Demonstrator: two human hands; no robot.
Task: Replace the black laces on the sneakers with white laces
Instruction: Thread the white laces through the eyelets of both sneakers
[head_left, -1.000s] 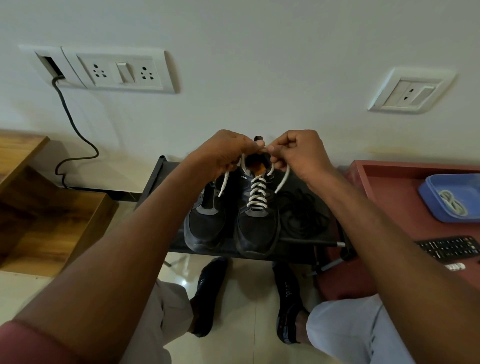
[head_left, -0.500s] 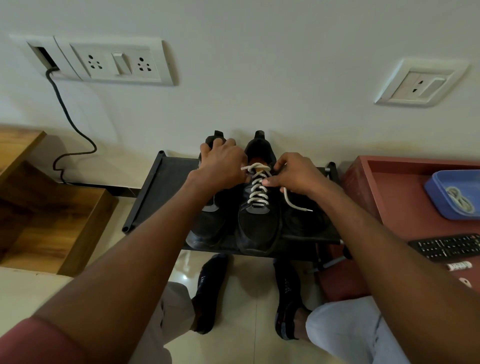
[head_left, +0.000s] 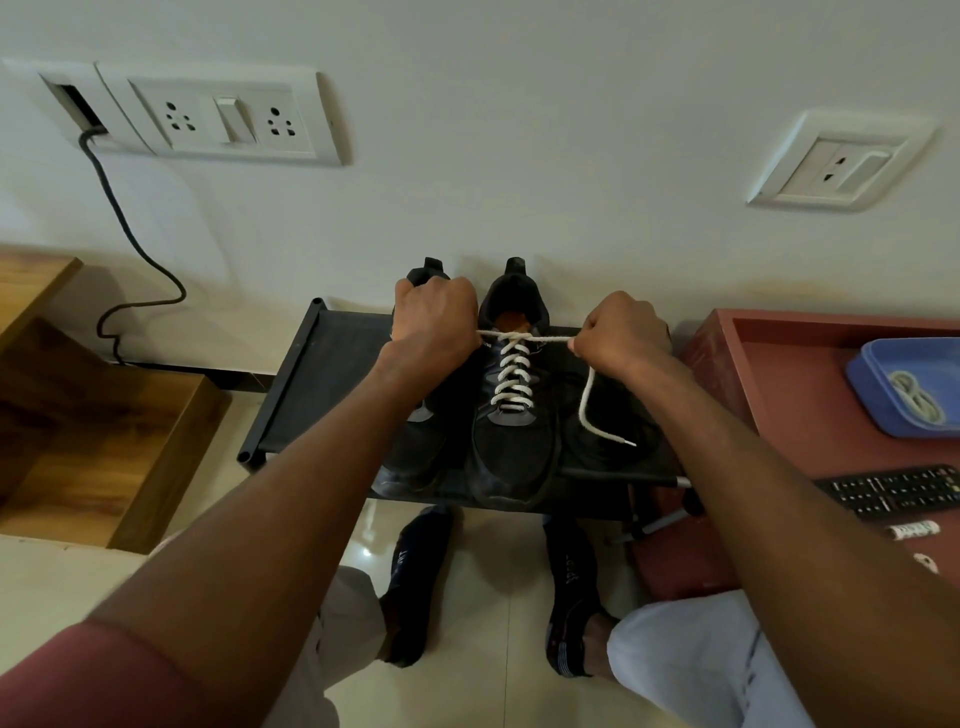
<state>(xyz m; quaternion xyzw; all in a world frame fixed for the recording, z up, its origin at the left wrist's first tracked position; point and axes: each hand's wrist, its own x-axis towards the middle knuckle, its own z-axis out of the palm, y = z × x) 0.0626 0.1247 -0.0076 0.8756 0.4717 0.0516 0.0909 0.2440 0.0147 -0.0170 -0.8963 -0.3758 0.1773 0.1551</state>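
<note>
Since half a second ago my left hand (head_left: 434, 317) and right hand (head_left: 621, 332) have moved apart toward frame left and right, each grip drawing the white lace (head_left: 511, 374) taut across the sneaker (head_left: 511, 415) top; the crossing has tightened down.

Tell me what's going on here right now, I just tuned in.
A person is tying the white lace on the right-hand sneaker, which sits on a low black rack. The left hand and right hand each grip an end and pull it sideways at the top eyelets. The other sneaker shows no white lace.
</note>
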